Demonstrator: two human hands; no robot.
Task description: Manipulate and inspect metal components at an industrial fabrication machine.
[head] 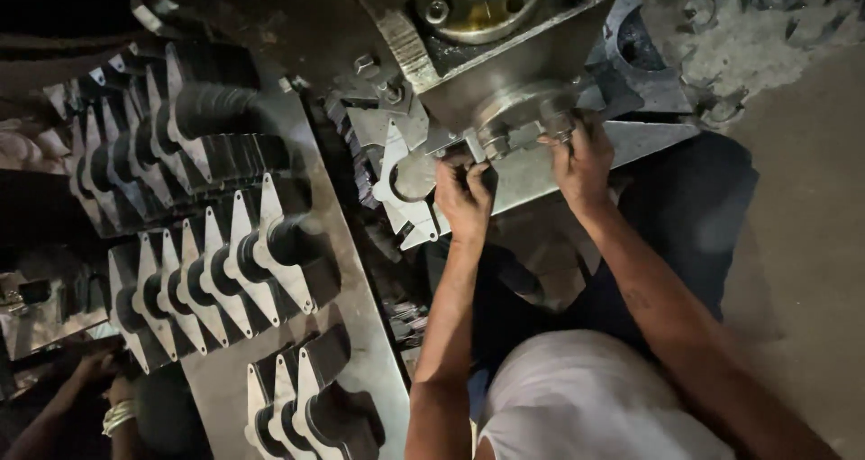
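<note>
Slanted steel sheet, rows of cut metal brackets standing on edge, grey floor beside

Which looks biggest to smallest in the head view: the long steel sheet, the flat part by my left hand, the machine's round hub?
1. Long steel sheet, clearly the largest.
2. Flat metal part and round hub: these look alike in size, so no ranking.

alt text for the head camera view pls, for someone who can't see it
Seen from above, a person's left hand grips a flat pointed metal plate at a steel machine, while the right hand holds a round fitting on it. Rows of matching cut plates stand on a metal sheet to the left, where another person's hands show at the lower corner.
</note>
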